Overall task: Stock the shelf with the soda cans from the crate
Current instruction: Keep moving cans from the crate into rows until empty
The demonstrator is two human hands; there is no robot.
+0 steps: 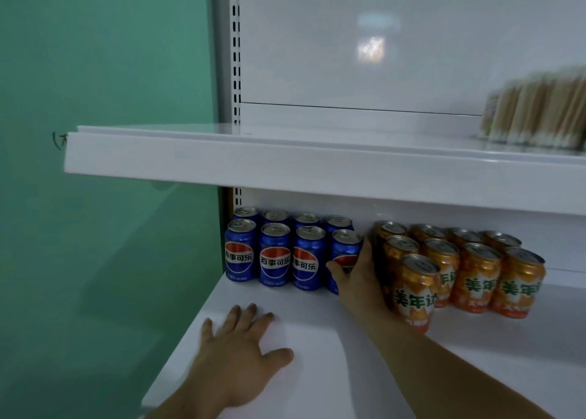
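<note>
White painted metal forms the shelf (317, 364), and its bare front part is pressed by the left hand (241, 349), which is laid flat near the left edge with the fingers spread and straight. Blue soda cans (275, 261) are stood upright in two rows of four at the back left corner. The end can (346, 246) on the right of the front row is gripped by the right hand (356, 276), with the thumb laid across its label. Orange cans (478, 276) are ranked just beside it toward the right, and one is set forward of the rest. An upper shelf (285, 165) is fixed above, with blurred tan packets (539, 111) at its right end. A slotted upright (235, 54) is seen at the back left, and a green wall (95, 117) to the left.
</note>
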